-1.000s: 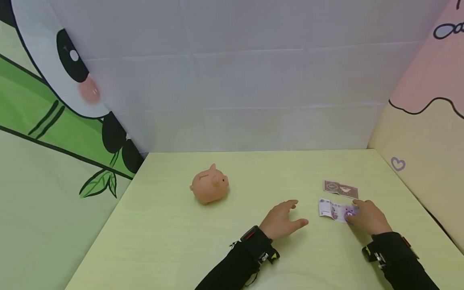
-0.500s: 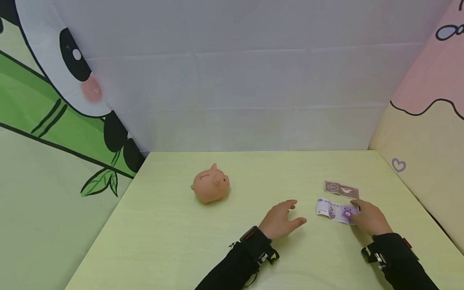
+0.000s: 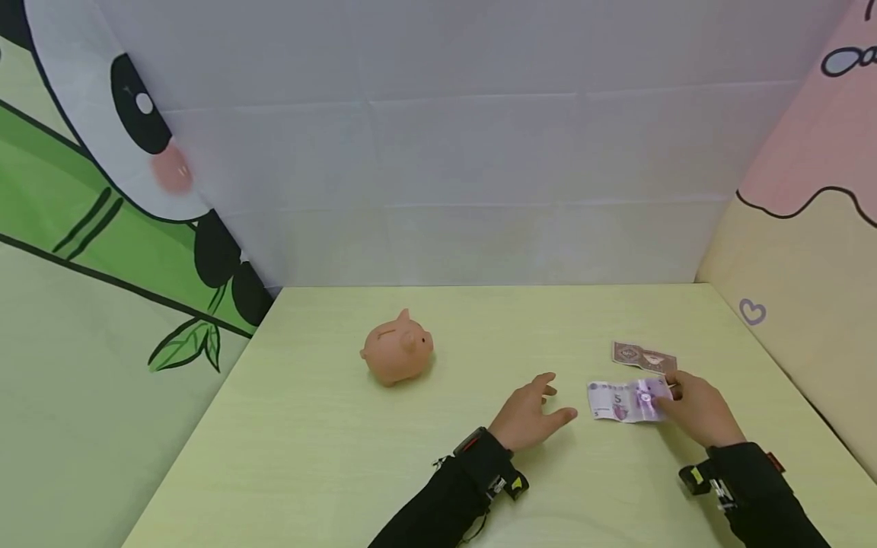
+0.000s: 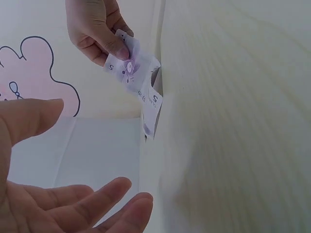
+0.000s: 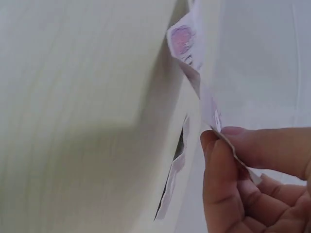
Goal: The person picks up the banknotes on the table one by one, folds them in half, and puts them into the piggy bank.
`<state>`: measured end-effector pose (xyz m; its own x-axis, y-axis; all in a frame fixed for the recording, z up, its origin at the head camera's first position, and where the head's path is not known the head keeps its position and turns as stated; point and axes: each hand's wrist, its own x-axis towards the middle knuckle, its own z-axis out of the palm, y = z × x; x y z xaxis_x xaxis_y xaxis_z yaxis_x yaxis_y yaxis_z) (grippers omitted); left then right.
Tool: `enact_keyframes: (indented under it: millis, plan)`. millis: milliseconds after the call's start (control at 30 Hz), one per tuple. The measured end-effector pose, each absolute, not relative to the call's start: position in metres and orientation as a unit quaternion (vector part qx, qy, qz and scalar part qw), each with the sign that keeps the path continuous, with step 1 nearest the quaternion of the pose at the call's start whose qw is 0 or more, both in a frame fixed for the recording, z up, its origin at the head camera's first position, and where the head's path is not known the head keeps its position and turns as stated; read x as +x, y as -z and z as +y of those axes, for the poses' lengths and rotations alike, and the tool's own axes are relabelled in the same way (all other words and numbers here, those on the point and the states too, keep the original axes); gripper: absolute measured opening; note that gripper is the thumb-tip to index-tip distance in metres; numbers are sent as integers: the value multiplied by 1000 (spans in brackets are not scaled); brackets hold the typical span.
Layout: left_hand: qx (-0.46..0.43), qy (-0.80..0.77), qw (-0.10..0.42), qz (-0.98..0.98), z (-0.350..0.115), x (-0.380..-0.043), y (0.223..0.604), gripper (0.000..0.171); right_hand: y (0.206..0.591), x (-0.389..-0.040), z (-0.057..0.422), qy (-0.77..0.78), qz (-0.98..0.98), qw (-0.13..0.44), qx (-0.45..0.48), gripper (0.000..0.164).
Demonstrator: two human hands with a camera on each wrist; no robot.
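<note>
Between thumb and fingers my right hand (image 3: 702, 411) pinches a purple-and-white banknote (image 3: 620, 402) by one end. In the right wrist view this banknote (image 5: 209, 104) is creased and held off the table. A brown banknote (image 3: 640, 355) lies flat just behind it. My left hand (image 3: 530, 417) hovers over the table to the left of the notes, thumb and fingers spread, with nothing in it. Farther left stands a pink piggy bank (image 3: 397, 348), a slot showing on its back.
The pale yellow table (image 3: 308, 457) runs back to a light grey backdrop (image 3: 473, 167). Cartoon-printed panels flank it, with a pink and cream one (image 3: 808, 251) close beyond my right hand.
The purple banknote has come up off the table in my right hand, its free end shifting left and turning. My left hand has barely moved.
</note>
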<state>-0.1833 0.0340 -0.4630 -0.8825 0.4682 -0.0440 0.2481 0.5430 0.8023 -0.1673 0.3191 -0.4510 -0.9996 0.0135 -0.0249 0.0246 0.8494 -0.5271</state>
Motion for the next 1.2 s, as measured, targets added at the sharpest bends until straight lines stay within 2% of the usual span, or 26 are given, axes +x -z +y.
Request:
enact_keyframes:
  millis: [367, 700, 833, 1200]
  plan:
    - [187, -458, 142, 857, 35, -187, 469, 73, 438, -160, 301, 315, 949, 5, -2, 26]
    - [154, -503, 185, 830, 33, -190, 472, 78, 416, -154, 279, 360, 932, -2, -29, 35]
    - [142, -538, 206, 805, 33, -192, 474, 78, 410, -151, 269, 378, 924, -5, -47, 33]
    - [131, -641, 244, 716, 24, -183, 473, 63, 398, -130, 240, 406, 911, -19, -72, 32]
